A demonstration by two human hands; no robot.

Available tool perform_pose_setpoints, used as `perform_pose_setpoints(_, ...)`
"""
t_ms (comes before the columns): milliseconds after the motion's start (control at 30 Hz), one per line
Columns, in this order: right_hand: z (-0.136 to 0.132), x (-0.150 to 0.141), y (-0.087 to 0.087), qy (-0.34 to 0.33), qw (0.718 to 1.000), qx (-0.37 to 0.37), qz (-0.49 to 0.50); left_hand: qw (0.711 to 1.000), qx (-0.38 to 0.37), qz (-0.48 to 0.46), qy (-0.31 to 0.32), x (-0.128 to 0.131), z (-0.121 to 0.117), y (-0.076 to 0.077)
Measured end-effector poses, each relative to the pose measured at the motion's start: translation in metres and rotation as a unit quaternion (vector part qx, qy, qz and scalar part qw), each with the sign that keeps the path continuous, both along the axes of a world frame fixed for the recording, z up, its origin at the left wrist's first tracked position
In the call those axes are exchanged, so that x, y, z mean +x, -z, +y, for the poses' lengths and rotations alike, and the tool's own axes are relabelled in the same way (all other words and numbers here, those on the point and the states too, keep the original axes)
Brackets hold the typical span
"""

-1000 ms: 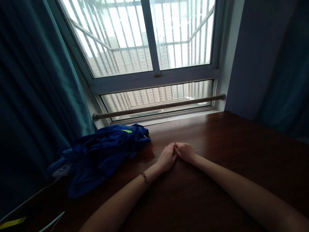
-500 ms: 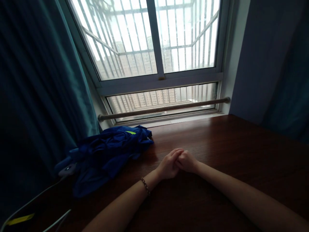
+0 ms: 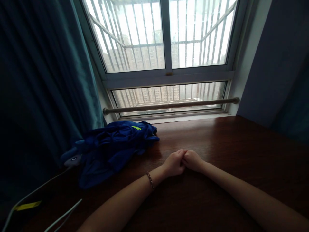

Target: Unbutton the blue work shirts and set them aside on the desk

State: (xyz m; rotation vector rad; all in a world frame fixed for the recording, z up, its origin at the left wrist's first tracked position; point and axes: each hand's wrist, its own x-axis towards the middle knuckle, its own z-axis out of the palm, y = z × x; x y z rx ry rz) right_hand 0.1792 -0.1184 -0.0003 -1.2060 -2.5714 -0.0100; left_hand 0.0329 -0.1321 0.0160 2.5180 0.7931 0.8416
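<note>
The left hand (image 3: 174, 163) is loosely closed, its bent fingers meeting those of the right hand (image 3: 193, 160), which is curled too; the two touch at the fingertips and knuckles, and no object can be seen in either. A bracelet (image 3: 150, 181) of small, dark, rounded links circles the left wrist. Beneath lies the bench (image 3: 217, 141), a broad reddish-brown surface with fine wood grain and a soft sheen where the daylight falls. The nearest loose thing is a blue garment (image 3: 113, 145), which lies crumpled on the bench beyond the left hand and off to its left, apart from it, its thin, smooth cloth in creased folds with a bright yellow-green patch. Against its left end sits a rounded pale and blue object (image 3: 73, 159), too dim to make out. A thin white cable (image 3: 40, 190) curves down from there past a flat yellow strip (image 3: 27, 206). At the far edge, a round, dull rail (image 3: 171, 105) crosses in front of the metal-framed window (image 3: 169, 75), with straight bars outside its glass. A teal curtain (image 3: 79, 71) hangs in deep, faintly shiny folds on the left.
</note>
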Motion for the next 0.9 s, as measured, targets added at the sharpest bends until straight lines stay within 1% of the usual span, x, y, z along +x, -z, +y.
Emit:
perform_pose_setpoints(367,0.001,-0.002,0.001,0.021,1.0,-0.02,0.009,1.0,-0.004,0.004,-0.005,0.0,0.0,0.001)
perform_pose_setpoints(733,-0.001,0.0,-0.001,0.016,0.999,-0.026,0.012,1.0,-0.007,-0.008,0.0,0.0,0.0,0.002)
perform_pose_setpoints(833,-0.004,-0.003,-0.007,0.041,0.999,-0.036,-0.007,1.0,-0.012,-0.013,-0.003,0.001,0.002,0.005)
perform_pose_setpoints(900,-0.009,-0.008,-0.015,0.086,0.995,-0.044,-0.02,1.0,-0.016,-0.023,-0.012,0.001,0.003,0.007)
